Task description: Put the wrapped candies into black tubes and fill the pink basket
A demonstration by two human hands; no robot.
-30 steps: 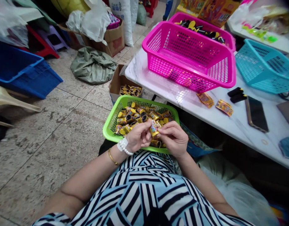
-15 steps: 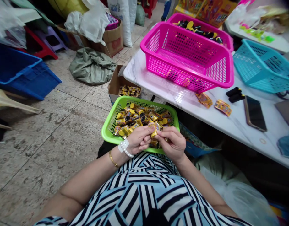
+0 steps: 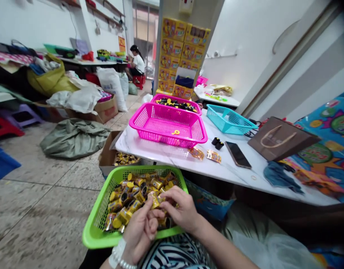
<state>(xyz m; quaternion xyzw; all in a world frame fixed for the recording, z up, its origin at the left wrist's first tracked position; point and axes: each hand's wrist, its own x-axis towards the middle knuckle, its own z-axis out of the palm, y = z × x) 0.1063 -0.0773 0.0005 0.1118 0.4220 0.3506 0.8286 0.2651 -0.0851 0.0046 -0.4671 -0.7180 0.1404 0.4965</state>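
In the head view, my left hand (image 3: 142, 227) pinches a small yellow cylinder with a printed wrapper (image 3: 155, 200) between thumb and curled fingers. At its right side, my right hand (image 3: 181, 209) has its thumb and fingertips closed on the same cylinder, partly covering it. Both hands are over the near side of a light green basket (image 3: 90, 235), which seems to rest on my lap. Many similar wrapped cylinders (image 3: 132, 194) lie jumbled in it, some showing black ends and others yellow caps.
On the marbled table (image 3: 166, 157) stands a pink basket (image 3: 168, 125) with a yellow ring-shaped piece (image 3: 175, 132). Behind is another pink basket (image 3: 198, 108) with black and yellow parts. A phone (image 3: 237, 154), black cylinders (image 3: 217, 143) and a blue basket (image 3: 230, 121) are right; a person (image 3: 137, 61) sits far off.
My view has tipped up, bringing the stacked boxes and far room into sight. A yellow ring-shaped piece now shows in the front pink basket. Both hands stay at the yellow cylinder.
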